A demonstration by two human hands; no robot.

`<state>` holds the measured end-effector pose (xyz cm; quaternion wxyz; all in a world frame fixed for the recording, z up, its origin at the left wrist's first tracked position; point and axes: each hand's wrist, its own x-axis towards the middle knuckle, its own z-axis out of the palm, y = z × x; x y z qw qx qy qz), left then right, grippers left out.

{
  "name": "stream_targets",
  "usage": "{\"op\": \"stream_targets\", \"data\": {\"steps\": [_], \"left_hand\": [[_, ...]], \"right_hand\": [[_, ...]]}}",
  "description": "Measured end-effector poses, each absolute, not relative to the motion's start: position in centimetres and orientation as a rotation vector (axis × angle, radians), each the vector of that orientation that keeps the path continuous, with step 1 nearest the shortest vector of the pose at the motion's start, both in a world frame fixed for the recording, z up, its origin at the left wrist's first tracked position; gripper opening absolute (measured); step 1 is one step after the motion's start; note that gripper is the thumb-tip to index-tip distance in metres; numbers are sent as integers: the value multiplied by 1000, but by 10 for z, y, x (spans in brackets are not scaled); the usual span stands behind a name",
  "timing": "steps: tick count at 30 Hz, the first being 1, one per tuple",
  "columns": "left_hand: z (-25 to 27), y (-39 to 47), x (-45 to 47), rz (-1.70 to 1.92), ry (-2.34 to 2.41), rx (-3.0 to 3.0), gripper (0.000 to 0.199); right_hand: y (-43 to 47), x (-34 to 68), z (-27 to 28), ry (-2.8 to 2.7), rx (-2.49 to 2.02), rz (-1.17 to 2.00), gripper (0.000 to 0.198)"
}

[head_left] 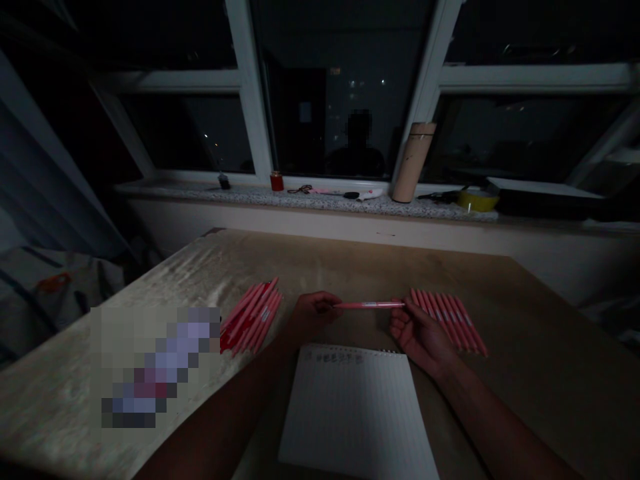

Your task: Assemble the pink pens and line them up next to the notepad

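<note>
Between my two hands a pink pen point(367, 305) is held level above the table, just beyond the top of a lined spiral notebook point(357, 413). My left hand point(315, 313) pinches its left end, and my right hand point(420, 333) pinches the right end. Some handwriting shows on the notebook's first line. To the left, a loose pile of pink pens point(257, 313) lies on something red. Beside my right hand, several more pink pens point(447, 320) lie side by side in a slanted row.
On the brown table point(350, 263) a pixelated patch hides something at the left. Along the windowsill point(250, 193) stand a small red jar point(277, 181), a tall pinkish flask point(414, 163) and a yellow tape roll point(477, 200). A curtain point(45, 147) hangs at the left.
</note>
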<state>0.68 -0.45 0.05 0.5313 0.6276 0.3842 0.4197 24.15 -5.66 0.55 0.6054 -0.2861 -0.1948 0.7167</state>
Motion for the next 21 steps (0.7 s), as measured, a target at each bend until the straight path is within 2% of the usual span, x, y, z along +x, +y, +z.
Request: {"op": "stream_targets", "data": {"steps": [8,21], "left_hand": [[3,-5,7,1003,905,1493,32],[13,-11,8,998,976,1559,32]], "right_hand": [[-58,240,9,-455,-665,1666,12],[-60,233,7,-656,-832,1442,17]]}}
